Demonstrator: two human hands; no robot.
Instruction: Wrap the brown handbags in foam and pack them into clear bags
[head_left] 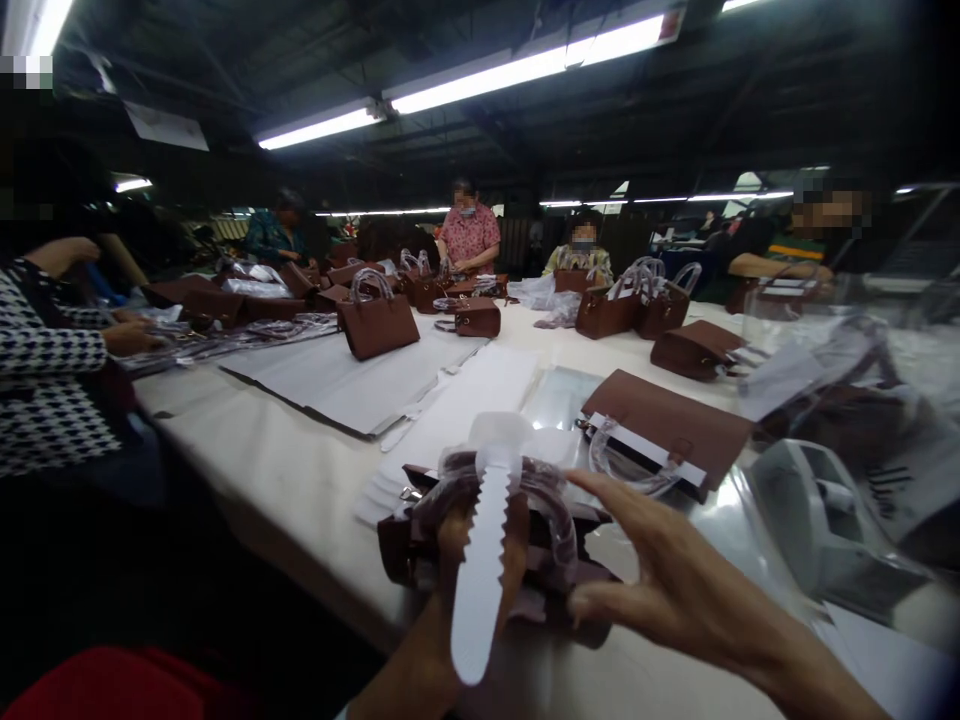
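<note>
A brown handbag point(405, 550) stands at the near edge of the table, its handles point(559, 510) wrapped in clear plastic. Over the handles hangs a white strip point(480, 590) with toothed edges, in front of my left hand point(450, 610). That hand reaches in among the handles, and its fingers are mostly hidden behind the strip. My right hand point(652, 570) is at the bag's right side, thumb and forefinger spread wide, with nothing held between them.
Another brown bag point(675, 420) lies beyond my right hand. White sheets point(480, 390) and a grey board point(337, 385) cover part of the table point(262, 450). Clear plastic point(810, 500) is piled at right. A person in houndstooth point(52, 370) works at left; others sit or stand behind.
</note>
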